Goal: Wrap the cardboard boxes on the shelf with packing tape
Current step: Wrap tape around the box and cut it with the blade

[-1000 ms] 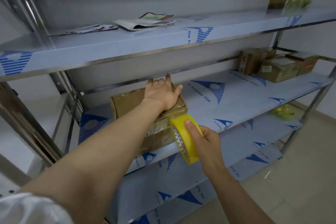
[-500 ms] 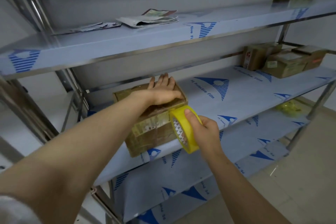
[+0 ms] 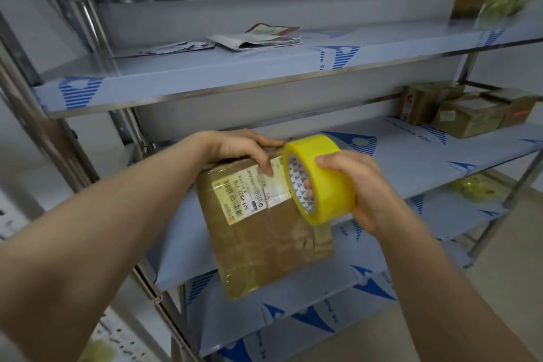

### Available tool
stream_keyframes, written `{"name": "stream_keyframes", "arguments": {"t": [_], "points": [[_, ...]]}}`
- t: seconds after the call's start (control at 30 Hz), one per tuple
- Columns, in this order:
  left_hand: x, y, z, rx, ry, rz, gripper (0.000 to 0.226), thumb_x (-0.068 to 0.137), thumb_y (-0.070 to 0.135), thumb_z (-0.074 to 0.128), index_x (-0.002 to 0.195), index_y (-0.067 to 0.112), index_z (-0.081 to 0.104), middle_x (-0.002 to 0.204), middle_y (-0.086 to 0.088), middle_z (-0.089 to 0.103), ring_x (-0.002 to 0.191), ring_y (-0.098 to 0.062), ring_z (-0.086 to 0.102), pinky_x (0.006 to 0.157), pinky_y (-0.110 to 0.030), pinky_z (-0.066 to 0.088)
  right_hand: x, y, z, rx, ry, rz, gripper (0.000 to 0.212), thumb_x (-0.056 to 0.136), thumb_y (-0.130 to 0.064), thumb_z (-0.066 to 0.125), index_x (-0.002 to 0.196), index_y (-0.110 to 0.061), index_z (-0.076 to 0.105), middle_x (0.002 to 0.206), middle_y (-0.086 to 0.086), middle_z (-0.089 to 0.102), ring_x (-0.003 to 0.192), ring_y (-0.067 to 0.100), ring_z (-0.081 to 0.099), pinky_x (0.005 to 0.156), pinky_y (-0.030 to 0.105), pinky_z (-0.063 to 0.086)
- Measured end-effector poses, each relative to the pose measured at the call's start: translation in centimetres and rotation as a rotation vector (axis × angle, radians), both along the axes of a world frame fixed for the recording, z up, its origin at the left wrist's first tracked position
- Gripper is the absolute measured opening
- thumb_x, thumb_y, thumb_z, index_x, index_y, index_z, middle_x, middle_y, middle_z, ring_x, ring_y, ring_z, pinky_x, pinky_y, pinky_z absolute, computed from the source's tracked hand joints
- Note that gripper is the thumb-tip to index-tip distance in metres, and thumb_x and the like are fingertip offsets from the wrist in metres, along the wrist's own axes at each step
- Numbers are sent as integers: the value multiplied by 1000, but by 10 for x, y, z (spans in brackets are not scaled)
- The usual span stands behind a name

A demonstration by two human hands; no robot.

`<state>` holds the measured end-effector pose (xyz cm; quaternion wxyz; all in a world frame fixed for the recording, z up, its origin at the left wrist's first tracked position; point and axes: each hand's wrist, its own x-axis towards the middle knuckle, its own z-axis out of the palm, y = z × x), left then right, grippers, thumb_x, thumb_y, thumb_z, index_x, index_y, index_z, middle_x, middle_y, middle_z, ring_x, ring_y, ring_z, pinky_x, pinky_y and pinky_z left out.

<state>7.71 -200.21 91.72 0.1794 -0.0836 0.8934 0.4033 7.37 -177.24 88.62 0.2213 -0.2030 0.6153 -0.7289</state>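
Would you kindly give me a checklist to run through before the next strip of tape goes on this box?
1. Left hand grip on the cardboard box: ok, fingers curl over its top edge.
2. Right hand grip on the yellow tape roll: ok, thumb outside, fingers in the core.
3. Loose tape end found: cannot tell.
4. Box square on the middle shelf: not ok, tilted over the front edge.
5. Roll close to the box: ok, at its upper right corner.
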Motion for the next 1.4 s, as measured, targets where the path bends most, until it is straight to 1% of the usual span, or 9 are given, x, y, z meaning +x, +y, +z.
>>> {"name": "stream_keyframes", "arguments": {"t": [0.17,0.33,0.47,0.57,0.67,0.77,0.9,1.17,1.4], "points": [[-2,-15,-27,124,-90,-54,56,67,15,67,116,39,57,111,-8,70,99,-29,68,88,-40,54,-7,-24,5,79,-10,62,11,86,-10,62,79,-2,65,63,11,68,50,18,63,52,25,53],[-13,-38,-57,-271,-61,-20,20,85,27,68,104,33,67,104,3,70,96,-17,65,96,-36,49,-28,-69,-7,230,-53,34,19,85,-17,68,83,1,64,56,6,67,47,17,62,48,25,52],[-17,-27,-82,-789,200,129,39,90,40,58,122,17,59,119,-7,60,109,-24,55,83,-33,44,-60,-108,-14,249,-77,-138,32,81,-31,74,79,-3,58,85,17,68,71,27,67,70,40,56],[-8,-7,-92,-784,322,124,42,83,43,61,113,14,57,115,-9,58,112,-29,53,80,-31,40,-78,-133,-18,268,-22,-203,47,76,-43,77,85,1,61,108,21,66,97,33,66,88,49,53],[1,2,-101,-714,-91,-130,122,60,81,61,151,15,12,158,-8,13,146,-29,7,117,-49,7,-84,-147,-22,293,-10,-225,53,75,-47,75,99,-3,60,108,22,64,99,32,64,91,48,51],[8,2,-113,-730,-317,-209,151,47,84,66,144,19,-30,150,-7,-37,137,-25,-35,112,-54,-18,-86,-145,-27,260,-51,-174,34,81,-44,69,93,-16,55,88,7,60,89,27,63,86,43,53],[0,-2,-118,-639,-187,-85,157,43,84,69,146,16,-28,153,-6,-33,140,-23,-31,114,-54,-13,-89,-135,-45,273,-77,-78,30,87,-36,62,101,-10,59,85,4,63,72,17,61,63,27,51],[6,-7,-122,-668,-137,2,154,39,92,59,151,14,-14,156,-7,-26,143,-24,-24,116,-54,-8,-74,-127,-39,354,36,-95,40,83,-41,70,93,-2,66,101,14,69,84,21,67,73,30,55],[1,-9,-120,-660,-149,55,154,39,91,59,151,15,-12,157,-7,-22,144,-25,-21,115,-54,-8,-24,-70,-7,349,-61,-110,29,82,-36,70,73,-18,50,76,2,58,67,16,58,67,30,51]]}}
